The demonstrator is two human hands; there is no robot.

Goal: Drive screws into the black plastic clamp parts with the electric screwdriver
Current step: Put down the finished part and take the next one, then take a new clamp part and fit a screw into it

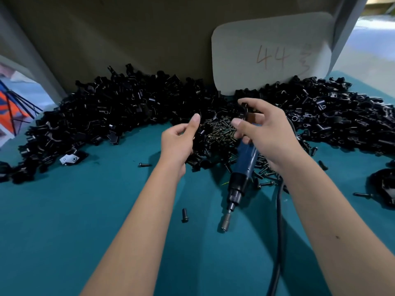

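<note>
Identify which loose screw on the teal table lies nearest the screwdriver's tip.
The short black screw left of the blue electric screwdriver's tip; the other strays lie farther off, beside the black clamp piles.

Teal bench (85, 210). Black clamp parts (119, 107) heaped along its far edge. Blue-bodied electric screwdriver (245, 159), black collar, black cord (277, 231). Brassy-dark screws (220, 133) beside it. Pale card (271, 52), brown writing.

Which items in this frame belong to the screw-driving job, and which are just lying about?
Job: electric screwdriver held in right hand; clamp part pinched in its fingers; screw pile; clamp pile; left hand.
Lying about: card marked 44; orange object.
</note>
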